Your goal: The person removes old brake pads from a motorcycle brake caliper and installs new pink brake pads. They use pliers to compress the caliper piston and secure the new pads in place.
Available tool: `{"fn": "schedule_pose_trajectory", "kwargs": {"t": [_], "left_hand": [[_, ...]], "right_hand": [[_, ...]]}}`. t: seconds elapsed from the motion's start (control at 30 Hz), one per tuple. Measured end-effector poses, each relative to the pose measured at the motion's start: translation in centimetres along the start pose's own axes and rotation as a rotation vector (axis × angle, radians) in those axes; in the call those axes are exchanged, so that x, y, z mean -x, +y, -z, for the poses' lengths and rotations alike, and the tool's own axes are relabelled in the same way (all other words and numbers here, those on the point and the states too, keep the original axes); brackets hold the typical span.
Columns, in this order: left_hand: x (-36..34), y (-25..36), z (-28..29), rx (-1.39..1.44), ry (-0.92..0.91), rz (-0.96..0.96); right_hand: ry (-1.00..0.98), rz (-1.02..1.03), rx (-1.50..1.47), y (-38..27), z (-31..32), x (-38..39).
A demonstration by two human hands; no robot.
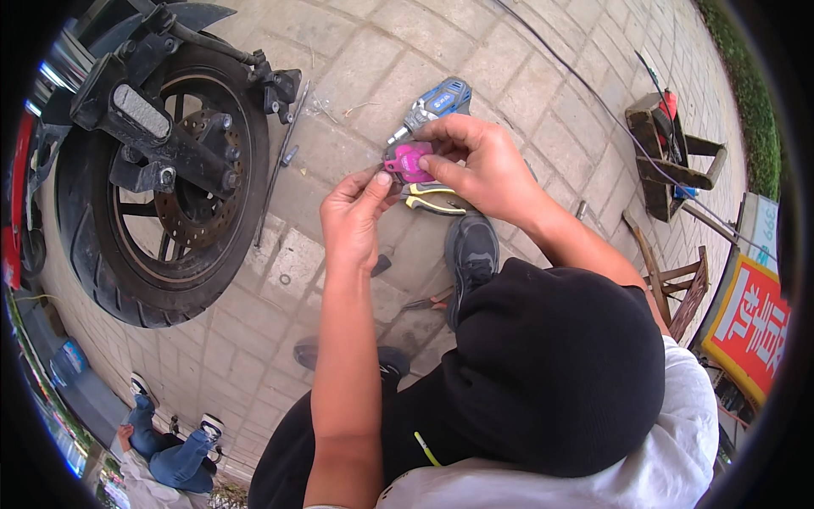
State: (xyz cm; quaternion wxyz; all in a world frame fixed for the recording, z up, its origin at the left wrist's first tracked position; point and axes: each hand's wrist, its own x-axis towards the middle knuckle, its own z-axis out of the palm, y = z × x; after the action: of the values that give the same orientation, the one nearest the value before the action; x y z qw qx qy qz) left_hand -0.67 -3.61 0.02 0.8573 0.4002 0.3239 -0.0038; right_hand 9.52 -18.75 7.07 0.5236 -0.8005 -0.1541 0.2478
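Note:
A pink brake pad point(409, 162) with a small tab at its left end is held up between both hands, over the paving. My left hand point(360, 208) pinches the tab end between thumb and fingertips, where a dark part shows that I cannot make out. My right hand point(487, 165) grips the other end, thumb on the pink face and fingers behind. Beyond them a blue and grey cordless driver point(441, 102) lies on the ground. Yellow-and-black-handled pliers point(437, 202) lie below the pad, partly hidden by my hands.
At left stands a motorcycle wheel point(106, 280) with a brake disc point(191, 220); a thin rod point(280, 165) lies beside it. A wooden tool carrier point(653, 182), a cable point(577, 78) and a wooden stool point(678, 280) are at right. A person point(174, 454) sits at lower left.

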Motion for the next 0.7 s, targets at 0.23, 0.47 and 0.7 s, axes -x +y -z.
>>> {"fn": "schedule_pose_trajectory", "kwargs": {"t": [0.23,0.47,0.7], "left_hand": [[0.3,0.4,-0.4,-0.126,0.01,0.0],[0.9,1.2,-1.2,-0.114,-0.062,-0.048],[1.4,1.9,-1.5,-0.193,-0.065,-0.109]], "right_hand": [[0.001,0.174,0.089,-0.7,0.3,0.2],[-0.058,-0.159,-0.183,0.6,1.4,-1.0],[-0.008,-0.051,-0.039,-1.2,1.1,0.0]]}}
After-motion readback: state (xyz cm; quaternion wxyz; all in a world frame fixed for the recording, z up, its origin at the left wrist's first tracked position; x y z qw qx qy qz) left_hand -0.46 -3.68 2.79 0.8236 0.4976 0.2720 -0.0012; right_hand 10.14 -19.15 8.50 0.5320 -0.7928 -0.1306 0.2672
